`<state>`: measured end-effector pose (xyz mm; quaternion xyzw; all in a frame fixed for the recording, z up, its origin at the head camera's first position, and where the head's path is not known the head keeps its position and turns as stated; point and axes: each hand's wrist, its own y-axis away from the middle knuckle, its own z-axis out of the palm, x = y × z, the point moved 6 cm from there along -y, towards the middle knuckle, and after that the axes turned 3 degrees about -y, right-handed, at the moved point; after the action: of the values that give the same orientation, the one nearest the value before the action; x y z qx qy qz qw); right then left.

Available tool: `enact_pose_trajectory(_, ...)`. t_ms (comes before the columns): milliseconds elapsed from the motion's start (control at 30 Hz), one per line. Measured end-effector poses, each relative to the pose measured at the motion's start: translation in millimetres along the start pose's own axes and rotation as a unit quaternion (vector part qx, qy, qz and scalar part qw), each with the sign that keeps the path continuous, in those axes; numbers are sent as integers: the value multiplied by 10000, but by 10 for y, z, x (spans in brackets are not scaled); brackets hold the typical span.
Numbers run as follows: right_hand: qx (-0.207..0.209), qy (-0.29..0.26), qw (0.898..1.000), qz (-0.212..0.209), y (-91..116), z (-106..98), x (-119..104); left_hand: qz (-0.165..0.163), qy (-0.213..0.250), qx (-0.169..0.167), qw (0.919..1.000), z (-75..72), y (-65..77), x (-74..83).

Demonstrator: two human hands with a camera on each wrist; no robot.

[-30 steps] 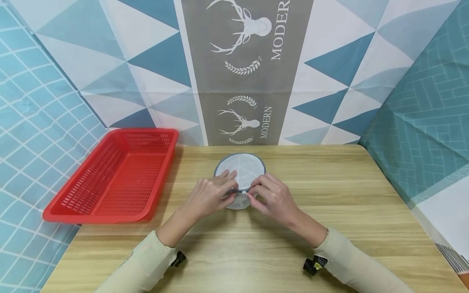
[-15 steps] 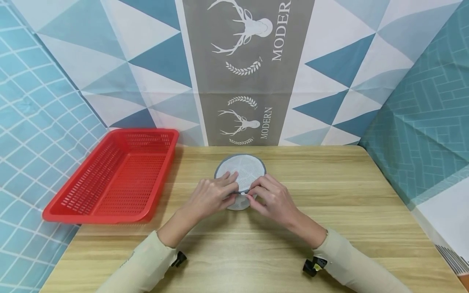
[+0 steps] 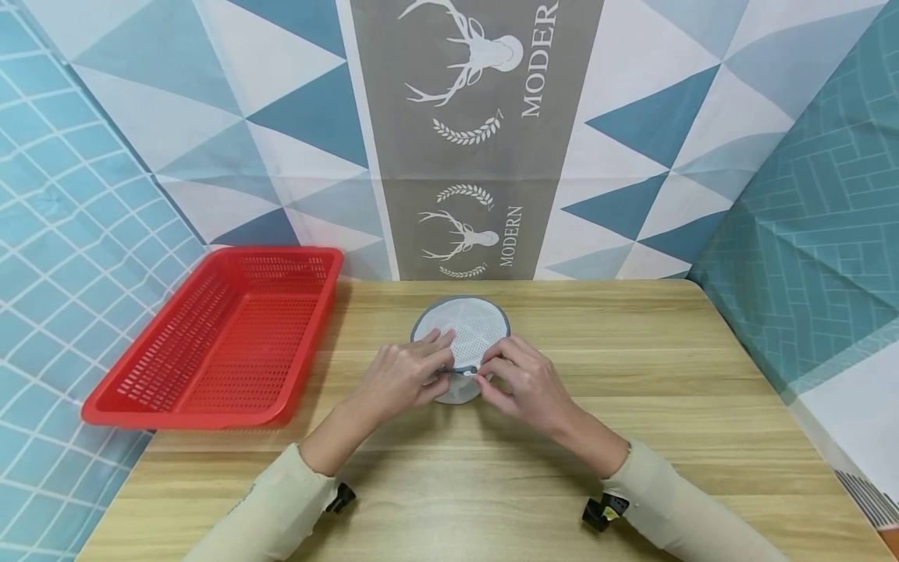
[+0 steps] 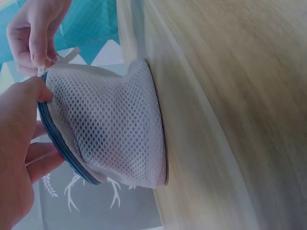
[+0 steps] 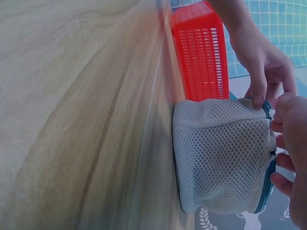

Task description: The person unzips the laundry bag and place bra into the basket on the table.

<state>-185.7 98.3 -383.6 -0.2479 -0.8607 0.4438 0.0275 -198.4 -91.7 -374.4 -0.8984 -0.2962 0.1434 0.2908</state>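
Observation:
A round white mesh laundry bag [image 3: 472,324] with a blue-grey zipper edge stands on the table between both hands. My left hand [image 3: 402,372] pinches its near edge beside the zipper [image 3: 460,370], with other fingers lying over the mesh top. Just to the right, my right hand [image 3: 521,380] pinches the small white zipper pull [image 3: 469,375]. In the left wrist view the mesh side [image 4: 108,120] bulges outward and its base meets the table. The right wrist view has the fingertips of both hands close together at the zipper; some of the zipper is hidden behind them.
A red perforated plastic basket [image 3: 267,343] stands on the table's left side. The wooden table [image 3: 632,351] reaches back to a patterned cloth wall [image 3: 463,156]. Tile-patterned cloths hang on the left and right.
The hands shift only slightly at the bag's near edge. The zipper pull and right fingertips move a little to the right, and more dark zipper shows between the hands.

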Motion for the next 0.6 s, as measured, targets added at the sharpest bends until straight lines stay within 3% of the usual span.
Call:
enact_pose_trajectory(133,85,-88,9999,0,-14,-48,21,-112,355,181,9991,-62,-2,-72)
enact_pose_trajectory(300,167,-88,9998,35,-68,-115,52,-448,491,693,9954,-152,-41,-221)
enact_pose_trajectory(433,183,-28,9998,22,-85,-118,50,-1071,440,891,9893,-178,-56,-353)
enact_pose_trajectory(600,13,119,9998,166,-74,-79,5,-2227,569,419,9723,-98,-50,-534)
